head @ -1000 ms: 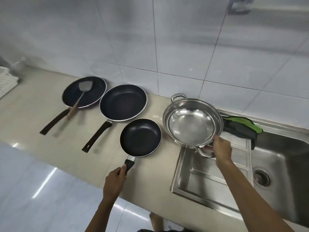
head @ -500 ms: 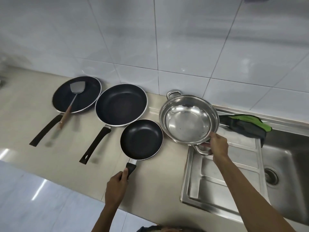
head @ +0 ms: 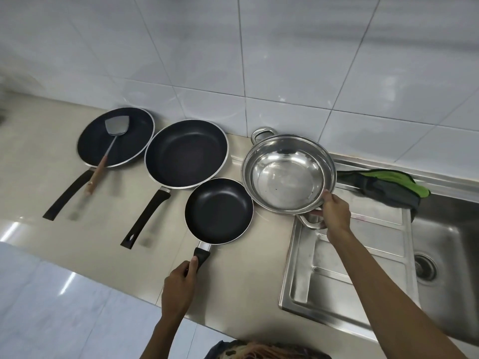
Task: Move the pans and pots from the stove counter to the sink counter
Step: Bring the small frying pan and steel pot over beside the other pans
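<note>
Three black frying pans lie on the beige counter (head: 51,182). The far left pan (head: 121,141) has a metal spatula (head: 114,136) with a wooden grip resting in it. A large pan (head: 185,152) sits beside it. The small pan (head: 219,211) is nearest me; my left hand (head: 178,286) grips its black handle. A shiny steel pot (head: 286,173) with two loop handles sits at the drainboard's left edge, and my right hand (head: 334,212) holds its near rim and handle.
A steel sink unit with a ribbed drainboard (head: 350,268) and a basin with a drain (head: 425,266) fills the right side. A green and dark cloth (head: 388,185) lies behind the drainboard. White tiled wall runs behind the counter; pale floor shows at the lower left.
The view has shifted slightly, with the pans a little lower and to the left. Both hands keep their grips on the small pan and the steel pot, which look barely moved.
</note>
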The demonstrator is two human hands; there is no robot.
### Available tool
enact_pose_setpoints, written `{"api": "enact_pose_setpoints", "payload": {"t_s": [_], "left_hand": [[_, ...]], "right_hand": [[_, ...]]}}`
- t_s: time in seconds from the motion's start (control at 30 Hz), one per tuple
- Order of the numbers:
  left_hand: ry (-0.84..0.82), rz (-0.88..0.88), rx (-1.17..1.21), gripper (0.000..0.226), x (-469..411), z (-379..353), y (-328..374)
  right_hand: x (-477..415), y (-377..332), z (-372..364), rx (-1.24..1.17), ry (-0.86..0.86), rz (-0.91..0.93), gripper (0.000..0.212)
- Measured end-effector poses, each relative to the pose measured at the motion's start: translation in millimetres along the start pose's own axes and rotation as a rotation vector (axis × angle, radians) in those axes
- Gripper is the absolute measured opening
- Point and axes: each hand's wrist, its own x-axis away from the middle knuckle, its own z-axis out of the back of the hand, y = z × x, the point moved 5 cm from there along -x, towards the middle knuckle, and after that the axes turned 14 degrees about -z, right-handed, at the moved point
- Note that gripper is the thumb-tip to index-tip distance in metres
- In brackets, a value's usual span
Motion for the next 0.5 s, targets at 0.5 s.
{"api": "enact_pose_setpoints", "payload": {"t_s": [0.5], "left_hand": [[-0.001,-0.005,-0.006,0.055,7.7,-2.3,-9.7]], "right_hand": [[-4.5,-9.0,-15.4,0.021,-0.01,-0.018,0.038]]}}
